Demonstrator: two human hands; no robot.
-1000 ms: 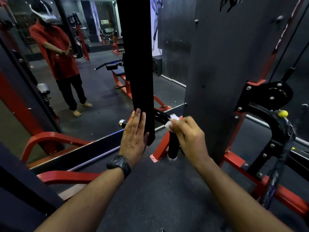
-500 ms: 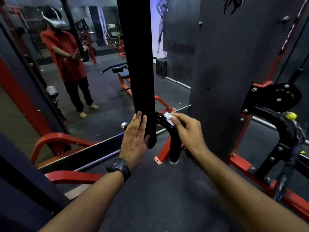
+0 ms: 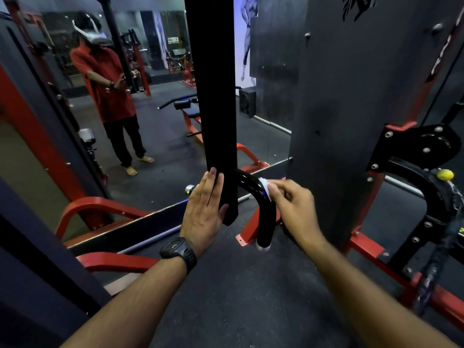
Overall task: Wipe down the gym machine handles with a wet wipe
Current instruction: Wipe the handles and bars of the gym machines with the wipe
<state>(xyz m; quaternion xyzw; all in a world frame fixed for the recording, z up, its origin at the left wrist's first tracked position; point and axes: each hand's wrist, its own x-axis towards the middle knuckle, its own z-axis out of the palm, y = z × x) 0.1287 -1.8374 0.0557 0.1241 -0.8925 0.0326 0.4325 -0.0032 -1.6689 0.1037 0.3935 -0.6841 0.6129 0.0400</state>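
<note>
- Far left, the mirror (image 3: pixel 160 136) shows the person's reflection (image 3: pixel 108 84), red top, arms out at the machine.
- Here's the left hand (image 3: pixel 204 204), one black watch (image 3: pixel 178 252) at the wrist. The fingers are straight and close together, laid flat against the black upright (image 3: pixel 213 96), and the thumb touches its lower end. It looks like a steadying hand, gripping nothing.
- Just right of the upright is the curved black handle (image 3: pixel 261 207). It arches out from behind the upright and drops to a chrome end cap (image 3: pixel 263 247) near the floor.
- The wet wipe (image 3: pixel 264 185) sits on the outer side of the bend, high on the handle.
- The right hand (image 3: pixel 293 207) has its fingertips bunched, pinching that wipe against the bar.
- Right again come the grey machine panel (image 3: pixel 351 121) and a black bracket with a yellow knob (image 3: pixel 445 175).
- I'd call the job mid-stroke. The wipe is up at the bend, and the straight run down to the cap lies below it. Which parts are already clean, I cannot tell.
- The count is two hands, one wipe and one handle plainly in sight. A second chrome tip (image 3: pixel 189 189) shows left of the left hand, but I can't say whether it belongs to the same bar.
</note>
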